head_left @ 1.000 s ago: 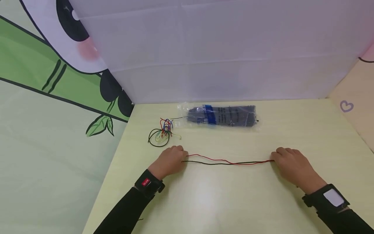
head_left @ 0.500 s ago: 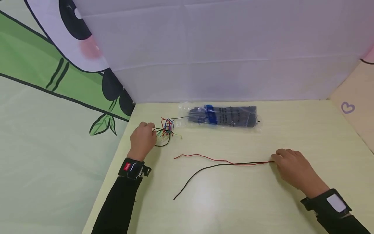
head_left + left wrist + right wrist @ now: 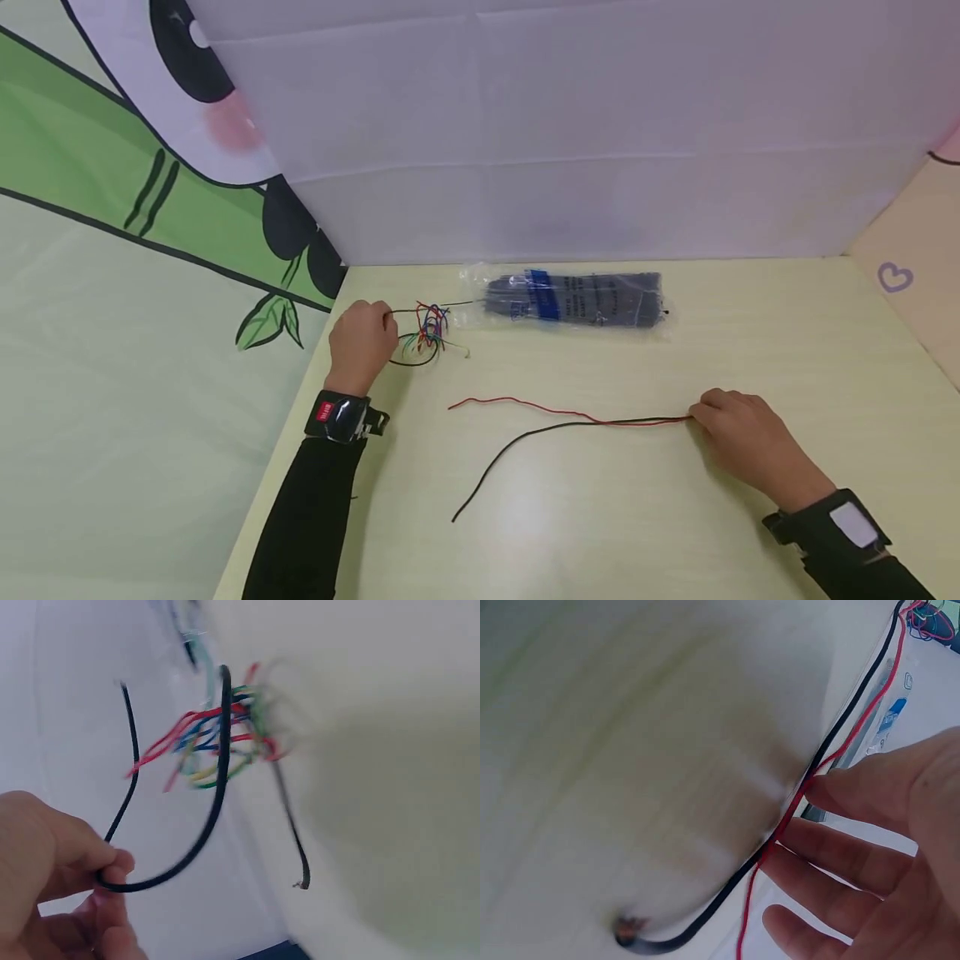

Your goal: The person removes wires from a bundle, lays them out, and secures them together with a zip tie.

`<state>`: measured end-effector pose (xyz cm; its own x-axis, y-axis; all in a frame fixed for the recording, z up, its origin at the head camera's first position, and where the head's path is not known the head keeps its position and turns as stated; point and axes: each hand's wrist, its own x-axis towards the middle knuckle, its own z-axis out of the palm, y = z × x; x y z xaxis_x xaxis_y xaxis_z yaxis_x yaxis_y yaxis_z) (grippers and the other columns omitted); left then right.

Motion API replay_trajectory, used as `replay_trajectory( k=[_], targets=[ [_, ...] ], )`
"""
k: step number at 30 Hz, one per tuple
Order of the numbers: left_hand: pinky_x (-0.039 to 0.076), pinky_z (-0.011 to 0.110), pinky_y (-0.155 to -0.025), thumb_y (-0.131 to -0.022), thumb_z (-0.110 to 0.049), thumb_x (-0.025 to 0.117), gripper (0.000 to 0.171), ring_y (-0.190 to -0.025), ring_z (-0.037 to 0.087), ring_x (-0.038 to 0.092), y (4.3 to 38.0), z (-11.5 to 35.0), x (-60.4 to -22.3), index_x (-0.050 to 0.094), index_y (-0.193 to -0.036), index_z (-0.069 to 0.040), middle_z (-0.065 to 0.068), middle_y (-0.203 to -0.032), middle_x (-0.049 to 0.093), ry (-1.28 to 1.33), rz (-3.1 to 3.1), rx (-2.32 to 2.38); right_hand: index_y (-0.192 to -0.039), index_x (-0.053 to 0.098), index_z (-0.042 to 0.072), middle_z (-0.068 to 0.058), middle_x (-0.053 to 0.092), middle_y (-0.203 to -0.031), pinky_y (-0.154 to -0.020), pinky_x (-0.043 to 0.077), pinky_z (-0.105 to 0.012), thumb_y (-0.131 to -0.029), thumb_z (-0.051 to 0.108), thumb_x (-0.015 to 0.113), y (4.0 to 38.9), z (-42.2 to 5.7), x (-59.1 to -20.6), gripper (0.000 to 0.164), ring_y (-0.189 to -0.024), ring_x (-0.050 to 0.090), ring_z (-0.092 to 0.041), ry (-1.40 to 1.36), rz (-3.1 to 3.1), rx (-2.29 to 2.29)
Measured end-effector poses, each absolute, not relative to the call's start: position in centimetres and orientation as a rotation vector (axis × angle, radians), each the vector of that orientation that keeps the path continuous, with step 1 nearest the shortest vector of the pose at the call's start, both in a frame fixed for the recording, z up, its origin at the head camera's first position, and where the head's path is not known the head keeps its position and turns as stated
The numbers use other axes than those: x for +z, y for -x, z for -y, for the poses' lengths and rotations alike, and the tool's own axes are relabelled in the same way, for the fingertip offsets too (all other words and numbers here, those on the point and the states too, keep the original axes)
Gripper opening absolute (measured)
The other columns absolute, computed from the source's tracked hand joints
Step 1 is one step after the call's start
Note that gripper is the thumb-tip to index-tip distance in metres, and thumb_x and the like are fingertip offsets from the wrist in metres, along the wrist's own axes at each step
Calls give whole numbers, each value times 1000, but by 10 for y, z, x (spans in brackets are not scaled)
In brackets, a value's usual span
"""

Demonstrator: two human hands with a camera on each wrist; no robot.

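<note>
My left hand pinches a black wire between thumb and fingers, at the back left of the table. In the left wrist view this wire bends in a wide curve past a tangled bundle of thin coloured wires. At the right, my right hand pinches a red wire and another black wire together. Both run left over the tabletop and part toward their left ends; the black one curves toward the front. In the right wrist view, a bare end of the black wire sticks out past the fingers.
A clear plastic bag of dark grey strands with a blue label lies at the back of the pale table. Behind it hangs a light cloth backdrop, and the table's left edge runs beside my left arm.
My left hand let go of the red and black wires, moved up and left to the bundle and pulled a black wire leftward. The freed black end swung frontward; my right hand stayed nearly still.
</note>
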<state>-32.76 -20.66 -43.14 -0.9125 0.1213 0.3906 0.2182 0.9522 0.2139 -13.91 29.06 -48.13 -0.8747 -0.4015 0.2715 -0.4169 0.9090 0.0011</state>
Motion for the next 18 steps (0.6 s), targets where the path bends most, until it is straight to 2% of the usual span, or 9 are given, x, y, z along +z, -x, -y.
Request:
replay_trajectory(
  k=[4,9,15,18],
  targets=[
    [50,46,-56,-96,-16,51,27,-71,34,59,325,206,-411,71,-96,2,18,-76,60,210,2524,-398,-88,71,5,-9,64,-85,-62,52,-43,-72,1,79,139,-292,-484,19,-71,62,-26,-626,2778,87],
    [55,46,-70,-100,-16,51,28,-82,36,60,316,194,-391,68,-103,6,21,-87,58,291,2280,-515,-93,71,6,-10,66,-89,-66,53,-45,-74,2,77,140,-291,-483,20,-76,65,-28,-569,2814,88],
    [55,33,-59,-95,-8,57,17,-71,23,60,294,144,-389,70,-101,2,13,-84,56,703,2219,-523,-98,72,4,-12,68,-92,-64,53,-43,-73,-1,77,149,-275,-475,26,-76,65,-28,-577,2746,150],
    [51,25,-54,-95,-7,57,14,-64,16,56,281,114,-399,69,-100,-2,8,-83,55,944,2249,-476,-105,71,2,-12,68,-98,-64,55,-40,-77,2,75,158,-255,-468,28,-79,67,-25,-613,2681,236]
  ],
)
